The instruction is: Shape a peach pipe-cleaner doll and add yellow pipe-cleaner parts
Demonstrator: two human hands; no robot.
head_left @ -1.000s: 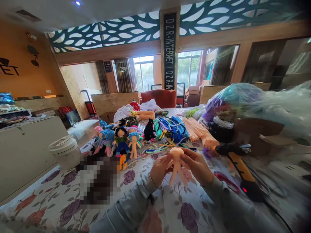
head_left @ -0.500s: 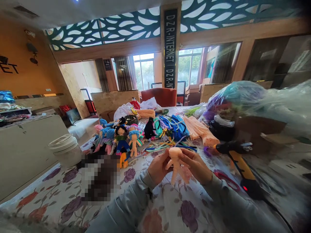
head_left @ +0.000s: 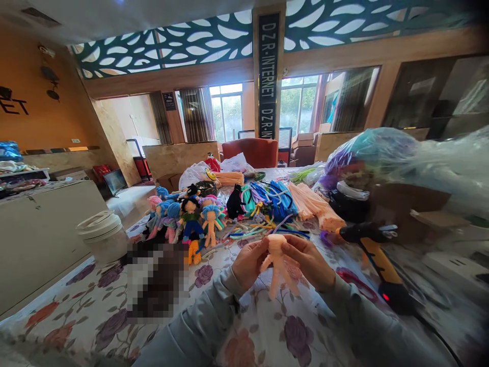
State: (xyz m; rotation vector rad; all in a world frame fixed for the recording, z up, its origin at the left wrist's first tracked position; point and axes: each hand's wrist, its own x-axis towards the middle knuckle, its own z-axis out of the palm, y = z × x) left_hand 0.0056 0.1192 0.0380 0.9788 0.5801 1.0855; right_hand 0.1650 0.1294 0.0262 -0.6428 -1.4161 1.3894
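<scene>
Surface: table (head_left: 95,311) under a floral cloth with purple and red blooms; the far half is cluttered.
Room: orange walls, wood beams, one dark pillar sign (head_left: 268,71) between two windows, one red chair (head_left: 255,153) beyond the table.
Held: one peach doll (head_left: 277,257), upright above the near table, between both hands.
Left hand (head_left: 249,262): fingers closed on the doll's side.
Right hand (head_left: 311,260): fingers pinching its other side.
Counts: one white bucket (head_left: 102,235); one glue gun (head_left: 376,260); finished dolls (head_left: 191,219), at least five, exact number unclear; pipe cleaners (head_left: 267,201), too many to count.

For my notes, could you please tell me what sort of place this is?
Likely a handicraft table in a hall: pipe cleaners, finished dolls and a glue gun lie on the floral tablecloth.
</scene>
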